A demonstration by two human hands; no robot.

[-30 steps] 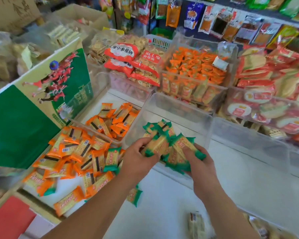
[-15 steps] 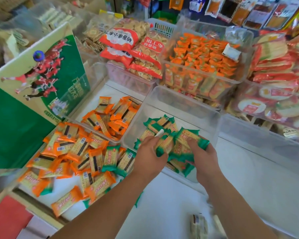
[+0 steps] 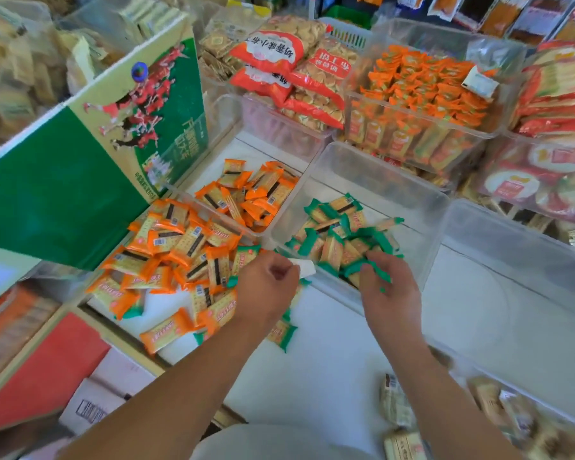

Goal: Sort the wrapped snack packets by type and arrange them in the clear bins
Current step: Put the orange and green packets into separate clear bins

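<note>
The clear bin (image 3: 379, 174) holds green packets (image 3: 339, 234) heaped in its near half. They look light, slick and crinkly with brittle biscuit inside, and are likely best pinched by the crimped ends. At the bin's near edge, the right hand (image 3: 390, 290) curls its fingers round a few. Just left of the bin, the left hand (image 3: 266, 287) is curled, with a white slip (image 3: 305, 269) at its fingertips; whether it is held is unclear. Further left, a green carton (image 3: 80, 180) crowds the orange packets (image 3: 180, 247). A stray green packet (image 3: 281, 335) lies before the bin.

White shelf top (image 3: 478, 310); green carton (image 3: 47, 194) left; hanging bags (image 3: 498, 11) behind; bright even light.
</note>
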